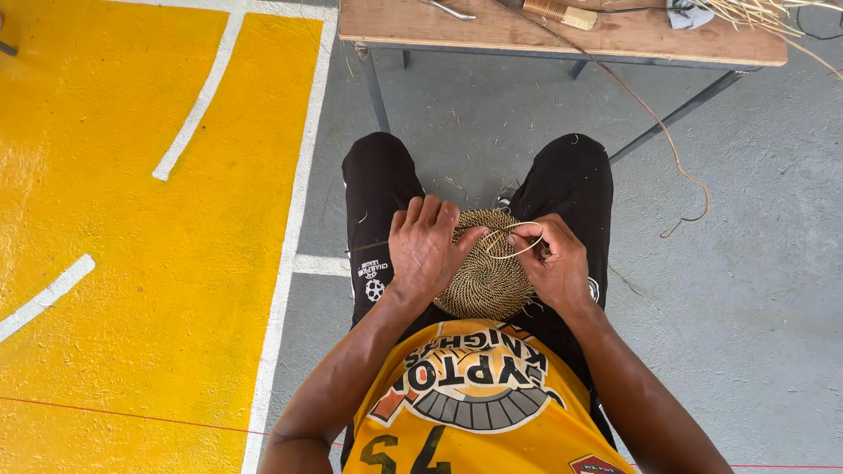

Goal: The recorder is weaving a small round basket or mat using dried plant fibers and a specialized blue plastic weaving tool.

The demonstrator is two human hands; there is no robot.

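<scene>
Fingers, left hand point(424, 247): curled down over the near-left rim of the coiled woven disc point(486, 279), closed on it and steadying it on the lap.
Fingers, right hand point(553, 263): pinched shut on a thin pale strand point(507, 241) at the disc's upper right edge — the strand rises in a small loop between the two hands.
Coiled woven disc: round, tan and dark brown, tightly wound in rings from a centre outward; it rests on the black-trousered thighs, between the knees and the yellow shirt point(479, 395).
Work done, as judged: many full rings are already stitched, so the flat base looks well advanced.
Work left, as judged: the loose loop is not yet drawn tight, and the outer edge shows stray fibre ends — the rim appears unfinished; no raised side is visible.
Long fibre point(676, 158): one reddish-brown length trails from the worktop point(492, 31) down across the grey floor point(746, 290), well apart from the hands.
Worktop: a wooden top on metal legs beyond the knees, carrying a bundle of pale straw point(755, 10) at its right end, a small wound spool point(558, 10) and a metal tool point(448, 10), only partly in view.
Floor: grey concrete on the right, yellow paint with white lines on the left; short fibre scraps lie near the feet.
</scene>
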